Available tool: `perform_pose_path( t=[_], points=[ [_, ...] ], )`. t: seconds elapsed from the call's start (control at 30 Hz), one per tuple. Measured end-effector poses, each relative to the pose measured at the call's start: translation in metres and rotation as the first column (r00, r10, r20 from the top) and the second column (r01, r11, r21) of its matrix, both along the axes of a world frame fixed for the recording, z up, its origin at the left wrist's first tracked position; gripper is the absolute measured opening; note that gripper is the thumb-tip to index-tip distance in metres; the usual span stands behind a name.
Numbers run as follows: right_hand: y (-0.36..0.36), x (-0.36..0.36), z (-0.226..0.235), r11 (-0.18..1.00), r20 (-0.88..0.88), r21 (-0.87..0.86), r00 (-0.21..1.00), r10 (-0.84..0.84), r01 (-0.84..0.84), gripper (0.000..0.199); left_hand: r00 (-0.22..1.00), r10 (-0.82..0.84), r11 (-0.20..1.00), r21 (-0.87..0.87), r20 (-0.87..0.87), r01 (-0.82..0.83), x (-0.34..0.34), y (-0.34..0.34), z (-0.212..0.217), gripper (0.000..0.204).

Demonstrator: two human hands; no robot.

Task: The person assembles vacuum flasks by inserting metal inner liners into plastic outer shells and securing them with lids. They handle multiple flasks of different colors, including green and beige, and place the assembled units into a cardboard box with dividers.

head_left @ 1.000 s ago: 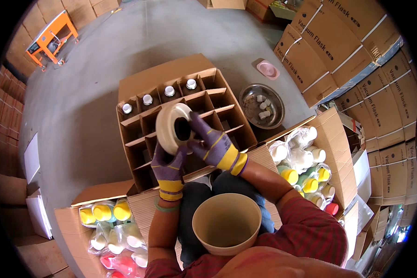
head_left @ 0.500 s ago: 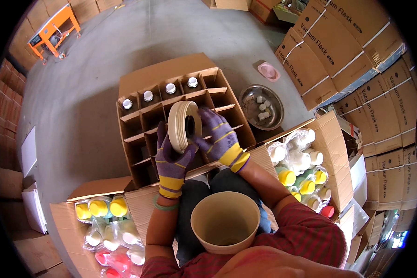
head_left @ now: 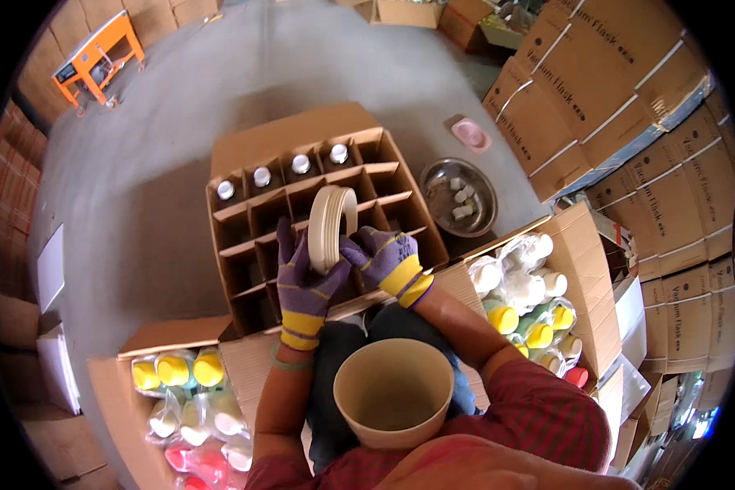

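Observation:
A ribbed cream-coloured ring stands on edge in my hands, above the near part of a divided carton. In a purple and yellow glove, my left hand is closed round its lower left side. My right hand, gloved alike, has its fingers pressed together at the ring's lower right edge. A cream tub, open at the top, rests on my lap. White-capped bottles fill several cells in the far row of the divided carton. Cells beneath the ring and my hands are partly hidden.
Open cartons with bagged, coloured-cap bottles stand at my left and right. Beyond the right one, a metal bowl holds small white pieces, near a pink dish. Stacked cartons line the right; an orange machine stands far left.
The ring has turned so its ribbed outer side shows more and its opening less. My right hand has come down and closed in at its lower edge. My left hand stays on it.

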State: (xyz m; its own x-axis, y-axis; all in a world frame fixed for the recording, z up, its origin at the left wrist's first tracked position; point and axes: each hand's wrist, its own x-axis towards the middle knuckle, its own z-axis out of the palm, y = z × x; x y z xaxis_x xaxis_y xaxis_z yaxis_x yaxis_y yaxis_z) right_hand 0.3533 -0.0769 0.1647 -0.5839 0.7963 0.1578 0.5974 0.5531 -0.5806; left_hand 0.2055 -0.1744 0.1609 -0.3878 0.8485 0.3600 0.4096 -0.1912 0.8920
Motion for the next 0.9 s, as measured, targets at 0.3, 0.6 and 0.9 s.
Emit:
perform_pose_path(
  t=[0.3,0.6,0.9],
  points=[
    [0.01,-0.003,-0.016,0.991,-0.31,-0.12,0.951,0.016,-0.055,0.053,0.998,-0.063,0.997,0.047,-0.017,0.064,-0.004,-0.002,0.0,0.065],
    [0.036,-0.009,-0.104,0.808,-0.543,-0.57,0.807,-0.233,-0.149,0.049,0.979,-0.145,0.981,-0.109,0.145,0.161,-0.004,0.019,-0.059,0.079],
    [0.13,-0.056,-0.155,0.992,0.628,0.122,0.777,-0.043,-0.044,0.078,0.653,0.2,0.599,-0.437,-0.73,-0.671,-0.082,0.034,-0.179,0.079]
  ],
)
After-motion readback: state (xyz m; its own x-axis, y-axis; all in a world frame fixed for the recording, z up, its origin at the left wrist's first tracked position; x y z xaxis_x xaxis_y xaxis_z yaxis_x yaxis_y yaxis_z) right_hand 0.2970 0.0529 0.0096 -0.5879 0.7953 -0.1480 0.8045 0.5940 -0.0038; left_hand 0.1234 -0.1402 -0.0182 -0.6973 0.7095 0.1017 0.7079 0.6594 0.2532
